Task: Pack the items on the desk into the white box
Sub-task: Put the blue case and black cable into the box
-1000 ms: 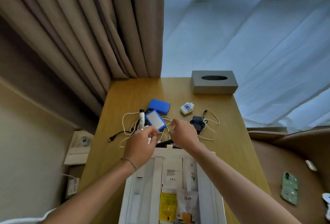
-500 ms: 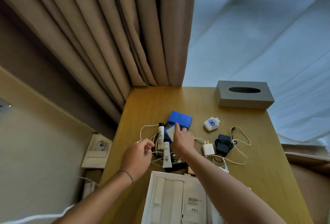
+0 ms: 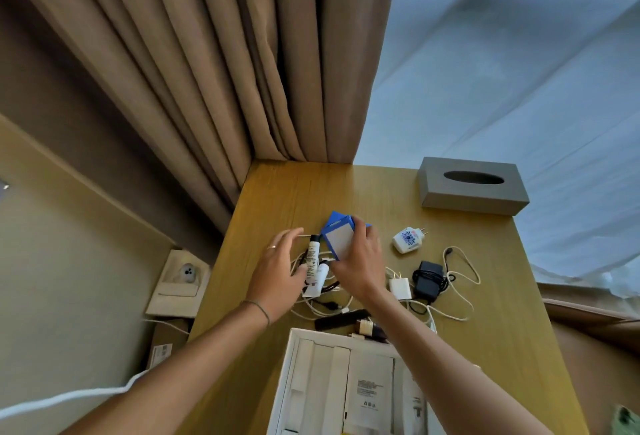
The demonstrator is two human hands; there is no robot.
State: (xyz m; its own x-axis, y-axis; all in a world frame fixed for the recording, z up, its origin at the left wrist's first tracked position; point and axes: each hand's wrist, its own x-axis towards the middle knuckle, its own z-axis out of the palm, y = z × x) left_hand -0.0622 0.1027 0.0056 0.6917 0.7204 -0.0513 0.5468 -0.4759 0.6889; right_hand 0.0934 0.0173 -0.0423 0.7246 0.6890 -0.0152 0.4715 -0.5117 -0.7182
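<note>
Your right hand [image 3: 356, 261] has a grip on a blue-framed card [image 3: 338, 239] with a pale face: the fingers curl over its far edge and the thumb side pinches its near corner, so the card is tilted up off the worktop [image 3: 491, 313]. Behind the card, partly hidden by it and by your fingers, a blue case [image 3: 334, 218] lies on the wood. Your left hand [image 3: 278, 277] hovers just beside the card with its fingers spread and relaxed, gripping nothing; a ring shows on one finger and a thin bracelet on the wrist.

Between your two hands lie two white tubes [image 3: 312, 259], side by side on a tangle of white cables [image 3: 460, 275] that runs across to the right. On that tangle sit a small white charger [image 3: 400, 288] with its prongs up and, just right of it, a black adapter [image 3: 428, 278] wrapped in its own cord. Further back, a white plug-in device [image 3: 408, 239] with a blue pattern lies apart from the cables. A dark flat bar [image 3: 341, 319] rests just beyond the far edge of the white box [image 3: 289, 375].

The white box sits at the near edge of the worktop, open, with white inserts and a printed packet inside. A grey tissue box [image 3: 472, 188] stands at the far right corner, well apart from everything else.
</note>
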